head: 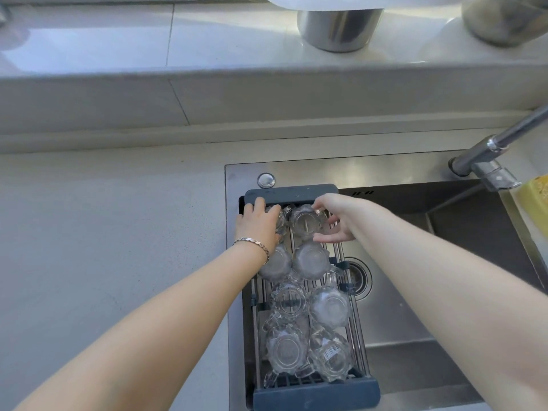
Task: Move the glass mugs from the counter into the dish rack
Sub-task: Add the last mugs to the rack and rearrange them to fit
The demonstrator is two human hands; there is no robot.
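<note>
Now my left hand [257, 223] lies closed over a glass mug [280, 221] at the far end of the dish rack [317, 393]. Just beside it, my right hand [335, 221] holds a second mug [305, 222] between spread fingers. Six other mugs [329, 305] stand upside down nearer to me.

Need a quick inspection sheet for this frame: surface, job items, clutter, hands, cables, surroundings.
Surface: pale grey counter, bare where visible.
Job's things: clear glass mugs, eight countable, upside down in two rows on the dark-framed metal-bar dish rack across the steel sink.
Clutter: yellow sponge-like item at the sink's right edge.
Grippers: left hand on the far-left mug; right hand around the far-right mug.
Cables: nothing seen.
Surroundings: chrome faucet, two steel pots on the ledge.
</note>
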